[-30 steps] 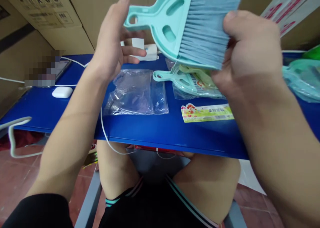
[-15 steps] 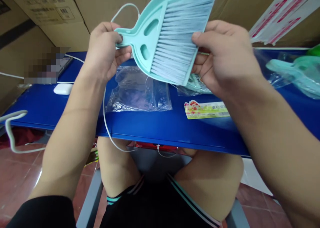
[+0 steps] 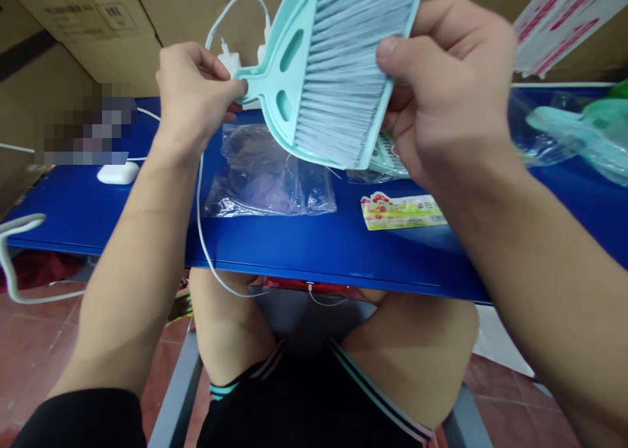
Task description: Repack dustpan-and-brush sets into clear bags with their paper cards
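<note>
A mint-green mini dustpan (image 3: 282, 68) is held up above the table, with a small brush's grey-blue bristles (image 3: 350, 68) lying inside it. My left hand (image 3: 196, 95) is closed, pinching the end of the narrow handle between thumb and fingers. At the wide side, my right hand (image 3: 446, 75) grips the dustpan's edge, its thumb pressed on the bristles and its other fingers partly hidden behind. Below lies a clear plastic bag (image 3: 269, 173). A yellow and white printed strip (image 3: 402, 212) rests nearer my right forearm.
On the blue table (image 3: 294, 248), a bagged mint-green dustpan (image 3: 589, 131) lies at right and another package (image 3: 385, 160) behind my right hand. A white earphone case (image 3: 118, 172) sits at left. White chargers (image 3: 229, 61) and a cable are behind; cardboard boxes (image 3: 186, 10) stand at the back.
My left hand has shifted slightly left toward the handle's tip, uncovering the white charger behind. My right hand has risen a little along the dustpan's edge, and the dustpan has tilted slightly.
</note>
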Demonstrator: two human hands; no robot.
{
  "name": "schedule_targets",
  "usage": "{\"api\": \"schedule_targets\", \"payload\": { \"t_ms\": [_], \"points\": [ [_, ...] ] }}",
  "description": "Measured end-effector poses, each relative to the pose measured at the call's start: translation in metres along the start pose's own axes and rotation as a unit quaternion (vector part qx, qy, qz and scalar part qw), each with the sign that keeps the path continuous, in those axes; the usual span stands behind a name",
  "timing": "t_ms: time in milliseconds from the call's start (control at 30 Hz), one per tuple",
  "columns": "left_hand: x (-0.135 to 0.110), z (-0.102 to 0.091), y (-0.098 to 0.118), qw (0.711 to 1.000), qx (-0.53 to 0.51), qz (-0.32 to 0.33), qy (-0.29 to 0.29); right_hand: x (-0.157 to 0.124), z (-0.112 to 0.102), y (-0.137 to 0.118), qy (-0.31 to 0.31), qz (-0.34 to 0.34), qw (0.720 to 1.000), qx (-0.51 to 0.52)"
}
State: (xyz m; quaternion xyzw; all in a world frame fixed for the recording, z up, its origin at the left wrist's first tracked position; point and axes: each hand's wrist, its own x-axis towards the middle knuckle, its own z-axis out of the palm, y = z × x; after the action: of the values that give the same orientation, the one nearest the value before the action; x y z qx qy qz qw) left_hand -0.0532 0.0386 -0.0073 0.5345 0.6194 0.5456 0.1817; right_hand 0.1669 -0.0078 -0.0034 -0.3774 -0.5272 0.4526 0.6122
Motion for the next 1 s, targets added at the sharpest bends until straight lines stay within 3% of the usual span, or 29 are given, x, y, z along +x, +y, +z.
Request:
{"api": "schedule_targets", "payload": {
  "t_ms": [167, 333, 700, 833, 1000],
  "points": [
    [0.0, 0.002, -0.003, 0.999, 0.015, 0.028, -0.001, -0.006, -0.004, 0.006, -0.064, -0.127, 0.99, -0.017],
    [0.005, 0.0, -0.007, 0.998, 0.028, 0.057, 0.009, -0.011, -0.004, 0.003, -0.094, -0.167, 0.981, -0.028],
    [0.002, -0.001, -0.006, 0.996, 0.029, 0.08, 0.01, -0.005, -0.006, 0.006, -0.077, -0.146, 0.986, -0.018],
    [0.001, -0.003, -0.001, 0.998, 0.009, 0.059, -0.007, 0.0, -0.005, 0.001, -0.012, -0.122, 0.992, -0.026],
    [0.0, -0.01, 0.006, 0.998, -0.046, 0.027, -0.029, 0.007, -0.006, -0.004, 0.068, -0.021, 0.997, -0.021]
  ]
}}
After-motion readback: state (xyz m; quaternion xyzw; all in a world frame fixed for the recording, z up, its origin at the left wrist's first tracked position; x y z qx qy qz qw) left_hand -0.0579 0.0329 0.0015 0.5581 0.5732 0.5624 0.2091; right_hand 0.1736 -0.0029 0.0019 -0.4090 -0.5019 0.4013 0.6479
